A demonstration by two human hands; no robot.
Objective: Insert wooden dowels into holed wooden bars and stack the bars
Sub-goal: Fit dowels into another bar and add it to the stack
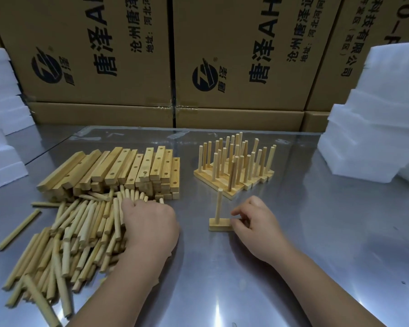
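- Head view: the left hand [149, 223] lies knuckles-up on the near edge of a heap of loose dowels [80, 234], which is spread over the left part of the metal table [222, 286].
- Its fingers [134, 205] bend down together into the heap. Their tips are buried among the sticks, so I cannot tell whether they grip one or only rest there.
- The right hand [255, 223] sits to the right of a single short bar [220, 224] lying flat near the middle of the table.
- Its thumb and curled fingers [240, 211] close on the bar's right end, pinching it. The other fingers are tucked loosely behind.
- One dowel [219, 204] stands upright in this bar, apart from both hands.
- Behind the heap, a stack of holed bars [118, 171] lies side by side in layers, the holes facing up.
- Beyond the right hand, finished bars [234, 182] sit packed together, their pegs standing up in a cluster.
- Printed cardboard boxes [104, 55] wall off the back, and white foam blocks [376, 119] are piled at the right and left edges.
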